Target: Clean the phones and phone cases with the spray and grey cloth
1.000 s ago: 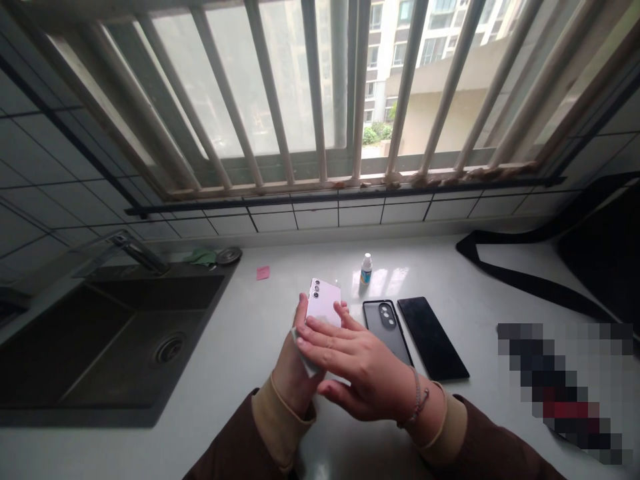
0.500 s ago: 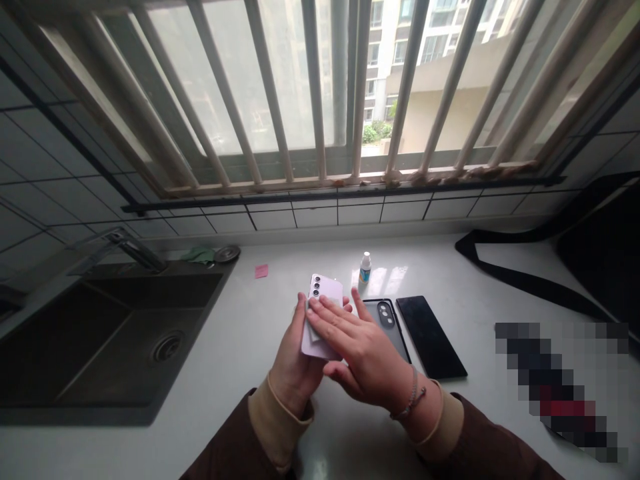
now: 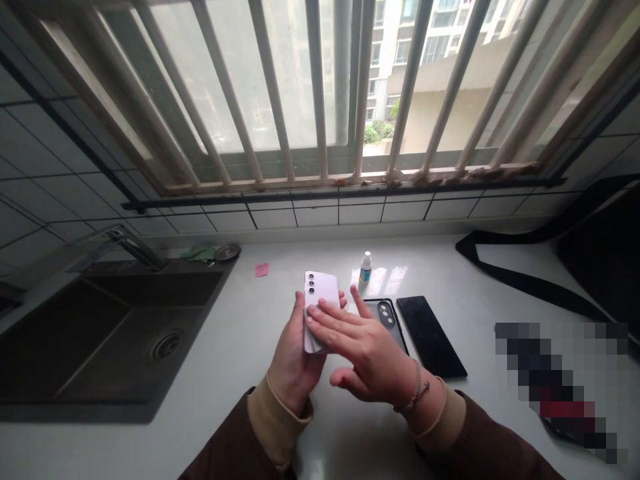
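A pale lilac smartphone (image 3: 326, 288), back side up with three camera lenses at its upper left, rests in my left hand (image 3: 294, 357). The left thumb lies along one edge and fingertips show at the other. My right hand (image 3: 357, 340) lies across the phone's back with fingers stretched out and thumb and little finger apart. Under its fingertips is a thin pale wipe or cloth (image 3: 311, 341), mostly hidden. To the right, partly behind the right hand, lies a dark-rimmed phone case (image 3: 395, 327). Beside it is a black phone or flat slab (image 3: 431, 337).
A small white bottle with a blue label (image 3: 366, 268) stands behind the phone case. Left of it lies a pink paper square (image 3: 261, 270). A dark sink (image 3: 125, 347) with a faucet (image 3: 135, 250) is at left. A black strap (image 3: 480, 267) runs across the right.
The phone has shifted slightly left and stands a little straighter. My right fingers have slid a little lower on its back, and less of the pale cloth shows.
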`<state>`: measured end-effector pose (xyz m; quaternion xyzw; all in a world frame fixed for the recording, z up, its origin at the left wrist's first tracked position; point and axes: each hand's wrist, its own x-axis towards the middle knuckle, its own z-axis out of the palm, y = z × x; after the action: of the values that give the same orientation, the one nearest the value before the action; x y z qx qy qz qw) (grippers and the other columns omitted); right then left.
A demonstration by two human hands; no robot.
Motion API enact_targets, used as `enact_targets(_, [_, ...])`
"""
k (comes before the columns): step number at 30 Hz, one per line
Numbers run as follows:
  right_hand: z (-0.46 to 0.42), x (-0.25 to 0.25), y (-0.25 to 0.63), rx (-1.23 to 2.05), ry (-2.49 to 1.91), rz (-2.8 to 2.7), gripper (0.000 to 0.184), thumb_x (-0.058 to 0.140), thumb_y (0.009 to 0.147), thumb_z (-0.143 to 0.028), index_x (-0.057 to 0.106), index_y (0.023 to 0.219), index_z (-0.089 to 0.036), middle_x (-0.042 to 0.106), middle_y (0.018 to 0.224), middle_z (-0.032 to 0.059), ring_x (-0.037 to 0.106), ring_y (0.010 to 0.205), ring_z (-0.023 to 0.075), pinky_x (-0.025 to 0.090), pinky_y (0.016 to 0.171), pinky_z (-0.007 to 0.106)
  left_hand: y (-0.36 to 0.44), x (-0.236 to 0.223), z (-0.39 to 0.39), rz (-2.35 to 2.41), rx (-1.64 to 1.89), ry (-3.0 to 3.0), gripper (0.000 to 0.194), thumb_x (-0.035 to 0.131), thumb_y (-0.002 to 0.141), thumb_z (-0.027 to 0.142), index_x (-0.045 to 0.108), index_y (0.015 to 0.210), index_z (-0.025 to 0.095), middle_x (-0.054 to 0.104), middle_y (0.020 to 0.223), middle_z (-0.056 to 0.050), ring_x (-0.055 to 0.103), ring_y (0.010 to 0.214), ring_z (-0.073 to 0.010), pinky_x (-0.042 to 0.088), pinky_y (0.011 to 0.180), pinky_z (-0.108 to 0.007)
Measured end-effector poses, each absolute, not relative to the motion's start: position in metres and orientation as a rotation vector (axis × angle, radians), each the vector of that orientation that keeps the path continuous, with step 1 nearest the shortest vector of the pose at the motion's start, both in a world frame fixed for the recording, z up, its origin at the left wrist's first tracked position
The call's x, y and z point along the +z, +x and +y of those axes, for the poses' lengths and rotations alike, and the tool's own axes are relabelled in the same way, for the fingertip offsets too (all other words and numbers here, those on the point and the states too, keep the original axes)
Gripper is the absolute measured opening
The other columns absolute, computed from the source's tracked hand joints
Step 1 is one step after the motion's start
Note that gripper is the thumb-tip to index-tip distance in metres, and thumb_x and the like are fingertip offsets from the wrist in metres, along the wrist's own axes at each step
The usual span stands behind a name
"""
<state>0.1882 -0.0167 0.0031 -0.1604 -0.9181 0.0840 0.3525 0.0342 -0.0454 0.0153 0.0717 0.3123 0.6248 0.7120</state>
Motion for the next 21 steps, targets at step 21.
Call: enact_targets(21, [-0.023,-0.014,0.174,0.048,-0.257,-2.400,0.087,0.030,0.105,-0.080,0.049,0.161,-0.016,0.062,0.157,0.0102,0.048,0.156,0.0300,-0.003,0.136,0.065,0.028,0.029,-0.046,0.746,1.260,-0.045,0.071,0.058,0.104,0.058,0.060,0.150,0.004,0.081,0.110,-0.020,0.081,0.099,-0.0304,0.062,0.104,-0.044])
